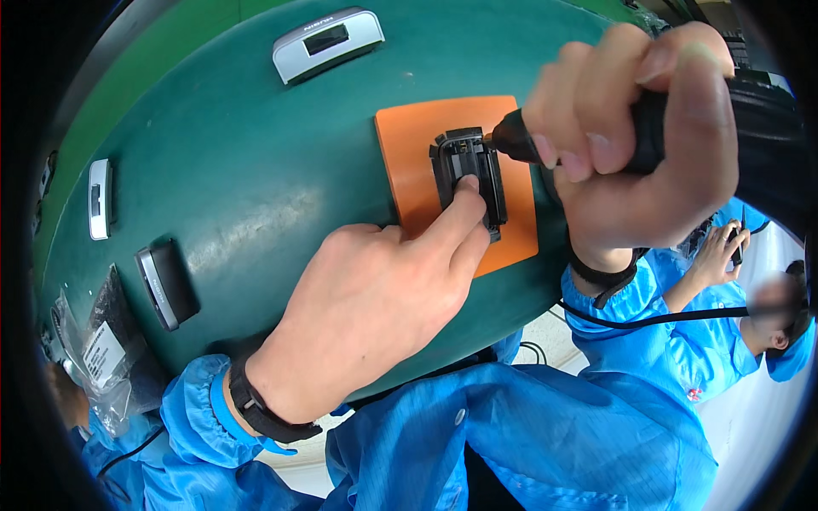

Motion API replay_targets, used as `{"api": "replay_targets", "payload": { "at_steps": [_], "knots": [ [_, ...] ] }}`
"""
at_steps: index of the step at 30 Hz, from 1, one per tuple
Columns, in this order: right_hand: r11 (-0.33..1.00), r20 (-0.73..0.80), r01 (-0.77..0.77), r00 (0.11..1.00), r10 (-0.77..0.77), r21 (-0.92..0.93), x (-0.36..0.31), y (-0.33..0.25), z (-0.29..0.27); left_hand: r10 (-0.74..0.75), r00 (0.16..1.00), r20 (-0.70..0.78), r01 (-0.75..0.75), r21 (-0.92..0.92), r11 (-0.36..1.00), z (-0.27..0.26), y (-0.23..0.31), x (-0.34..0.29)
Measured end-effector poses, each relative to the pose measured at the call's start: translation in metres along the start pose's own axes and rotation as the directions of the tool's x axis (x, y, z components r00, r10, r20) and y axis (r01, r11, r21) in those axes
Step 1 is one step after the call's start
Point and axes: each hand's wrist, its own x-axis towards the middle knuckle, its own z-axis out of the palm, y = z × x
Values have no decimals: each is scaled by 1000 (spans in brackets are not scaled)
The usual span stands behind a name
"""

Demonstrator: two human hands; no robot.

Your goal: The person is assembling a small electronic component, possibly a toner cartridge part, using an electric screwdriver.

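Note:
A black plastic housing (pixel 496 192), open side up with inner parts showing, lies on an orange mat (pixel 405 140). My left hand (pixel 375 285) reaches over from the near left and steadies the housing; its index finger presses into the middle, and the other fingers are closed beside it. My right hand (pixel 630 140) is wrapped round a black electric screwdriver (pixel 515 138), held nearly level. The tool's tip meets the housing's upper right edge, where I cannot make out a screw.
On the green table (pixel 230 170) stand a silver-grey device case (pixel 341 51), a smaller silver cover (pixel 100 200) and a dark case (pixel 166 285). A clear bag (pixel 111 358) of dark parts lies at the left edge. A co-worker's hand (pixel 720 255) holds something black at right; a black cable (pixel 656 321) crosses nearby.

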Motion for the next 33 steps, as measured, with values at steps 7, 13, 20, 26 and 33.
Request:
{"api": "replay_targets", "payload": {
  "at_steps": [7, 13, 20, 26, 33],
  "knots": [
    [1000, 46, 10, 999, -10, -12, 1, 4, 0, 0, 1000, 4, 0, -13, 1000, -1, 1, 2],
    [983, -41, 65, 997, -58, 173, 5, -3, -13, -10, 1000, 28, 11, -12, 1000, -6, 1, 3],
    [999, -392, -17, 920, 31, 40, -22, -32, -52, -26, 998, 61, 27, -10, 1000, -12, 3, 6],
    [994, -482, -29, 876, -26, -106, -18, -32, -34, -28, 998, 54, 30, -36, 999, -11, 8, 13],
    [994, -577, -25, 816, -44, -111, -13, -21, -26, -39, 999, 32, 41, -35, 999, -12, 5, 10]
  ]
}}
